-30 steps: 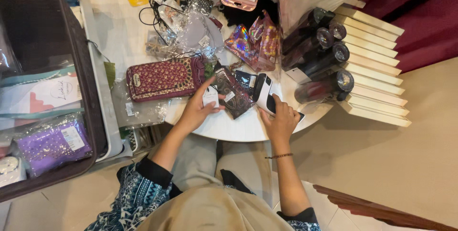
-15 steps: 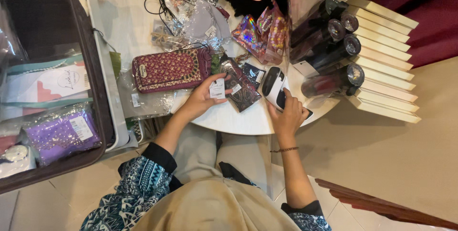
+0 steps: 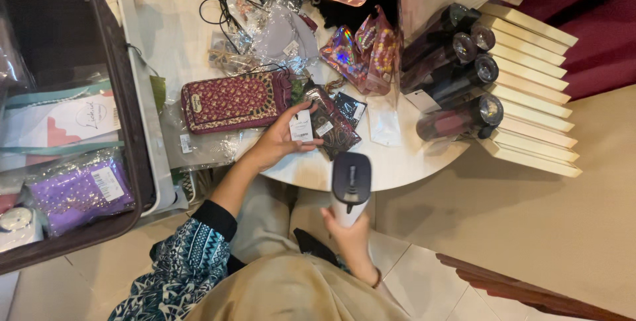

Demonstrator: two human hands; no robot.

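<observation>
My left hand (image 3: 275, 143) holds a small white tag (image 3: 301, 126) attached to a dark patterned pouch (image 3: 333, 123) lying on the round white table (image 3: 391, 165). My right hand (image 3: 348, 227) grips a handheld scanner (image 3: 350, 183) with a white handle and a dark head, raised below the table edge and pointing toward the tag. A maroon patterned purse (image 3: 232, 100) lies just left of my left hand.
Several dark bottles (image 3: 457, 72) lie at the table's right beside a stack of cream boxes (image 3: 533, 89). Shiny holographic pouches (image 3: 363, 49), cables and plastic bags crowd the table's far side. A dark open case (image 3: 66, 129) with a purple packet (image 3: 79, 188) sits at left.
My right hand has pulled back from the table toward my body, lifting the scanner clear. My left hand stays on the tag of the dark pouch.
</observation>
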